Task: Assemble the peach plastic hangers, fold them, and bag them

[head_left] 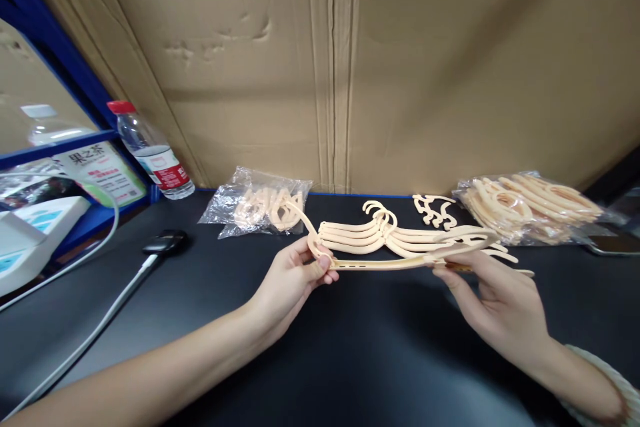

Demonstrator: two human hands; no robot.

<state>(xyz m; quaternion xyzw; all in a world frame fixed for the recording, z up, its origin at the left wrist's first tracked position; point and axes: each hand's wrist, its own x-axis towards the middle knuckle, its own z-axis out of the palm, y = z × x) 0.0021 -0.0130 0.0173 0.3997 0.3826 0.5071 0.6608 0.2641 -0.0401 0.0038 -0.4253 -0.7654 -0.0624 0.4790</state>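
Between my two hands I hold a beige plastic clothes hanger [385, 264] above the black table, seen nearly edge-on. My left hand [305, 268] pinches its left end, where a curved piece sticks up. Around its right part, beside a looped piece, the fingers of my right hand [493, 290] are closed. Just behind lies a row of beige hangers [350, 236] with their hooks together. Several loose beige hooks [435, 210] lie to the right of that row. How the held parts join under my fingers is hidden.
A clear bag of small beige parts [260, 204] lies back left, a bag of hanger parts [535, 204] back right by a phone [615, 240]. A bottle [153, 150], white cable [113, 310] and black plug [165, 242] are left. Cardboard [250, 67] stands behind the table [360, 360].
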